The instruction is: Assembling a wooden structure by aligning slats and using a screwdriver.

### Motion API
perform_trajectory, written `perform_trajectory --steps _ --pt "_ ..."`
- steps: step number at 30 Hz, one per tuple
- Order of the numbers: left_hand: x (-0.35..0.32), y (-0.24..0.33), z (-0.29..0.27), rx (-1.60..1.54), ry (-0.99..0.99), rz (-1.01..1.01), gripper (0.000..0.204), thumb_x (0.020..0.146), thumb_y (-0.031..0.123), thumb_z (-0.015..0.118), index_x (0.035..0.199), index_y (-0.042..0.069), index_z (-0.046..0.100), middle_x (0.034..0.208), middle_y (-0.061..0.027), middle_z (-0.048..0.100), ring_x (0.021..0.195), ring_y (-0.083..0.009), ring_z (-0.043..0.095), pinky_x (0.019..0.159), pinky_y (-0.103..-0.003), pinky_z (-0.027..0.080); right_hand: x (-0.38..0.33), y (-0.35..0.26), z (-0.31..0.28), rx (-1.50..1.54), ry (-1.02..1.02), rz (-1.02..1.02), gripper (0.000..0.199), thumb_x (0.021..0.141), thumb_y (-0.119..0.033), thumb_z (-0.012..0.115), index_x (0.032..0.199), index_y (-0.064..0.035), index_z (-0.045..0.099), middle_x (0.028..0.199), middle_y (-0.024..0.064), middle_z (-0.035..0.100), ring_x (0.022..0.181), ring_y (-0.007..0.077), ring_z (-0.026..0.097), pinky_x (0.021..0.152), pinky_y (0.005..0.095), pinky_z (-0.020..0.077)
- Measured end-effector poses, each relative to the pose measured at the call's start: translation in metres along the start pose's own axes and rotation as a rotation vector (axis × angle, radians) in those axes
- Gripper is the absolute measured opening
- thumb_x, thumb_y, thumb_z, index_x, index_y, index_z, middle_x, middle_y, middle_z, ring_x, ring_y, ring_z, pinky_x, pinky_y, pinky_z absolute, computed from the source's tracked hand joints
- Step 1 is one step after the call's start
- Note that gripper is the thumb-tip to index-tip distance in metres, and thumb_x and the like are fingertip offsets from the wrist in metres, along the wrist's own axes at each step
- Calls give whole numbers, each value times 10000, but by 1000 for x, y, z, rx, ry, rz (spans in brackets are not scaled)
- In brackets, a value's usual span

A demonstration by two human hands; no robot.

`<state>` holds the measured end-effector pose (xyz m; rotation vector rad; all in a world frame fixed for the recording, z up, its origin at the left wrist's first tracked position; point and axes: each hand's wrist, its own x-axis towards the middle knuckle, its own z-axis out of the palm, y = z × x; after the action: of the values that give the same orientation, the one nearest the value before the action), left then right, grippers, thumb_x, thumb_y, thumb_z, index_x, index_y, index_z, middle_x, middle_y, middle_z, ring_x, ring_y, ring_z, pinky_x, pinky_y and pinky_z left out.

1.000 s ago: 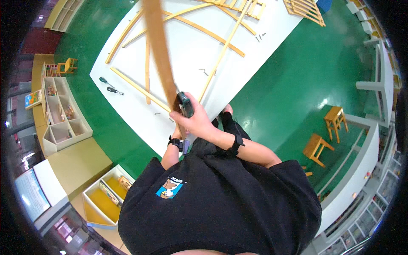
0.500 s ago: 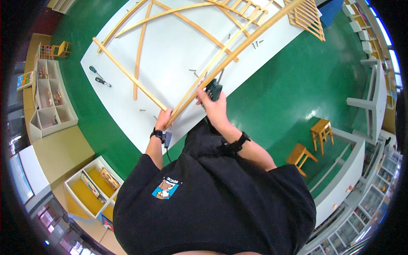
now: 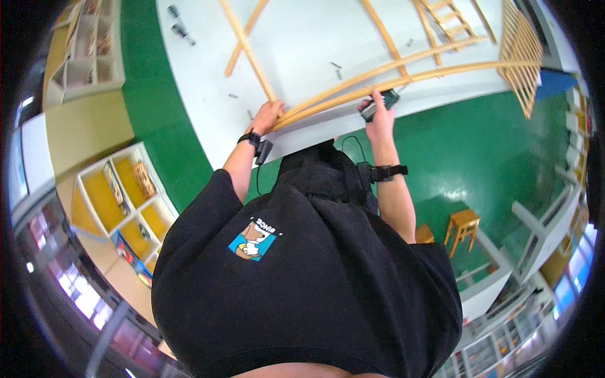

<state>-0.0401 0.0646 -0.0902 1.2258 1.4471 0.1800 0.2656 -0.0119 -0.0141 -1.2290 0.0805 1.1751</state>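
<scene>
My left hand (image 3: 268, 118) is closed around the near corner of a wooden frame, where several slats meet over the table edge. One slat (image 3: 249, 53) runs away from that corner, and a long pale rail (image 3: 441, 71) stretches to the right. In my right hand (image 3: 380, 123) is a dark green and black cordless screwdriver (image 3: 389, 99), held beside the long rail; its bit cannot be made out. My right fingertips are close to the rail, and I cannot tell whether they touch it. A second, thinner slat (image 3: 353, 80) lies just behind the rail.
The white table (image 3: 302, 38) bears loose screws (image 3: 337, 66), two hand screwdrivers (image 3: 183, 34) at the far left and a slatted wooden panel (image 3: 522, 57) at the far right. A wooden stool (image 3: 463, 220) stands on the green floor; a cubby shelf (image 3: 142, 205) is at the left.
The view has turned, and the long rail now lies flatter across it. My right hand with the cordless screwdriver has moved rightward along the rail, away from my left hand, which stays at the corner.
</scene>
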Motion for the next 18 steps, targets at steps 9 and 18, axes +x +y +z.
perform_trajectory --steps 9,18 --pt "-28 40 -8 -129 -110 -106 510 918 390 432 756 -54 622 567 -147 596 458 -225 580 471 -342 460 28 15 -2 -5 -34 74 273 904 -209 662 1103 -77 530 908 56 577 704 178 568 610 394 532" --pt "-20 31 -11 58 -4 -20 506 876 365 437 785 -84 654 672 -217 664 576 -293 653 623 -392 512 67 40 -9 4 18 170 257 901 -223 663 1053 -73 519 881 60 565 696 203 558 649 430 524"
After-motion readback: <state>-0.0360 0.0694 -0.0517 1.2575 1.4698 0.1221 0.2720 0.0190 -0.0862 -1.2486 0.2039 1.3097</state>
